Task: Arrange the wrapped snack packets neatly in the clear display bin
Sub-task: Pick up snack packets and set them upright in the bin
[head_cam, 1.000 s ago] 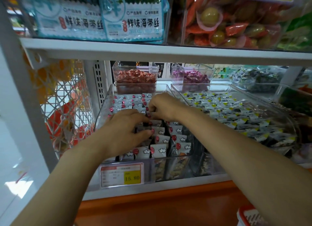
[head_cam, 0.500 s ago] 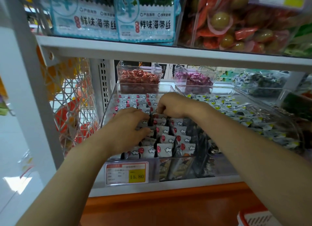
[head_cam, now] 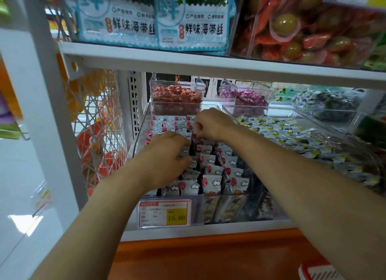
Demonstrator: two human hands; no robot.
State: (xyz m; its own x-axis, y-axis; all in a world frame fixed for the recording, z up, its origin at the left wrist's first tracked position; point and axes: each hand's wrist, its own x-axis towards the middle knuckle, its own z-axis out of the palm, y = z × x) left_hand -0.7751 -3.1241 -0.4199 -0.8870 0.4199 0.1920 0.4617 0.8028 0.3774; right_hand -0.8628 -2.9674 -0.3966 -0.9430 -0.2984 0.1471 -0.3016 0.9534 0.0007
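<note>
A clear display bin (head_cam: 140,137) on the lower shelf holds rows of small white snack packets (head_cam: 215,171) with red dots and cloud prints. My left hand (head_cam: 165,156) lies on the middle rows, fingers curled down among the packets. Just behind it my right hand (head_cam: 211,124) is bent into a loose fist and pinches the top of a dark-edged packet (head_cam: 193,147) standing between the two hands. The packets under both hands are hidden.
A second clear bin (head_cam: 309,131) of yellow-marked packets sits to the right. Small tubs of red (head_cam: 176,96) and purple sweets (head_cam: 246,98) stand behind. A price tag (head_cam: 165,213) reading 15.80 fronts the bin. The upper shelf (head_cam: 208,62) overhangs closely.
Both hands stay in the same bin, working among the packets. The left hand's fingers have pushed slightly deeper into the rows; the camera has shifted a little.
</note>
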